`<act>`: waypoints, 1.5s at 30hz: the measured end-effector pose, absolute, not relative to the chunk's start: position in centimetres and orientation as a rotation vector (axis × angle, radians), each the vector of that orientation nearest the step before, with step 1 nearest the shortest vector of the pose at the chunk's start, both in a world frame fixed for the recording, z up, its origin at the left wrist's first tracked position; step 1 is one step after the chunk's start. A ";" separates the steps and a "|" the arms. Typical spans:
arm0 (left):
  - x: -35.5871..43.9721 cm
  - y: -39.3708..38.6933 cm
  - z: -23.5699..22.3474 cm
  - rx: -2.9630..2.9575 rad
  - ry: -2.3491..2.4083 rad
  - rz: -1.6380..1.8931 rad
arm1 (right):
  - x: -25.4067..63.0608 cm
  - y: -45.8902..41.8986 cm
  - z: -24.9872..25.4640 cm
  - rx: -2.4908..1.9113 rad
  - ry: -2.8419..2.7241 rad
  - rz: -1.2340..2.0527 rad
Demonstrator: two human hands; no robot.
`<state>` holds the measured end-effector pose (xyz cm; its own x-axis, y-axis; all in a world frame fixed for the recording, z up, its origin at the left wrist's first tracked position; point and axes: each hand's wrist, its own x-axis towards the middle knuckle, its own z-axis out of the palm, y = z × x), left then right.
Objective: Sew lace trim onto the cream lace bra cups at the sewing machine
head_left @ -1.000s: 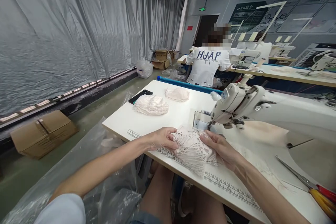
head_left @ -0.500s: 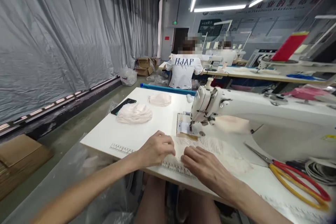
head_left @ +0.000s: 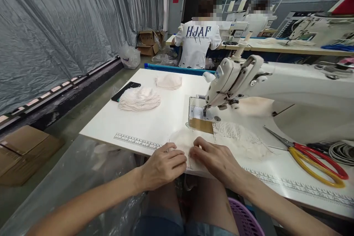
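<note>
At the table's front edge, my left hand (head_left: 166, 165) has its fingers curled down onto a pale, sheer fabric piece (head_left: 179, 137). Close beside it, my right hand (head_left: 214, 158) pinches the same fabric; the fingertips are partly hidden. The cloth lies flat on the tabletop and reaches the edge between my hands. Just right of it rests a cream fringed lace piece (head_left: 235, 136). Beyond my hands stands a white sewing machine (head_left: 229, 84), its presser foot over a metal plate (head_left: 197, 113). A tan strip (head_left: 202, 125) lies in front of that plate.
Scissors (head_left: 312, 164) with red and yellow handles lie at the right. A stack of cream lace pieces (head_left: 139, 99), a phone (head_left: 125, 90) and a smaller fabric pile (head_left: 169, 81) sit on the left. Printed rulers (head_left: 138, 142) line the front edge. A co-worker (head_left: 197, 42) sits ahead.
The fringed lace that both hands held up a second ago now lies on the table to the right. Both hands have come down onto the sheer fabric at the front edge. The view has shifted.
</note>
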<state>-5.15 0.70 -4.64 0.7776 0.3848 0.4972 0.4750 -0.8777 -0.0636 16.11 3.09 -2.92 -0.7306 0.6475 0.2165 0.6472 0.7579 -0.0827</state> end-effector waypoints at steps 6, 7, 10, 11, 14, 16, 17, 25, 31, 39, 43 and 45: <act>-5.4 1.2 -5.6 -2.803 -0.731 -0.835 | 16.2 3.8 -2.9 -0.986 -2.613 0.428; -5.4 1.3 -5.8 -2.809 -0.733 -0.861 | 16.2 3.9 -2.7 -0.937 -2.572 0.575; -5.2 1.7 -6.2 -2.830 -0.732 -0.936 | 15.8 4.6 -2.4 -0.761 -2.462 0.970; -5.1 1.8 -6.3 -2.839 -0.732 -0.955 | 15.7 5.0 -2.4 -0.710 -2.454 1.066; -5.1 1.9 -6.6 -2.850 -0.715 -1.008 | 16.3 6.7 -2.3 -0.687 -2.577 1.001; -5.1 1.9 -6.6 -2.850 -0.703 -1.026 | 17.4 7.8 -1.9 -0.845 -2.633 0.644; -5.1 1.8 -6.6 -2.851 -0.707 -1.032 | 18.2 8.1 -1.6 -0.954 -2.595 0.438; -4.8 1.6 -6.7 -2.866 -0.869 -1.126 | 21.3 0.1 -1.9 -0.863 -2.601 0.345; -4.2 1.6 -6.5 -2.823 -0.971 -1.229 | 18.1 -1.8 -5.9 -0.691 -2.553 0.072; -4.0 0.8 -6.6 -2.768 -0.982 -1.233 | 17.1 -1.1 -6.3 -0.634 -2.351 -0.031; -3.5 0.6 -6.8 -2.743 -0.953 -1.179 | 23.0 -4.4 -7.4 -0.843 -2.412 0.005; -3.0 0.7 -6.9 -2.722 -0.920 -1.157 | 26.9 -6.5 -8.6 -0.852 -2.529 -0.071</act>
<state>-2.97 0.65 -6.94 0.5445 0.5054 0.6694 0.5385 -0.8225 0.1830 26.89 -6.54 -8.64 -0.6982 0.5597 0.4464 0.5840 0.8059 -0.0972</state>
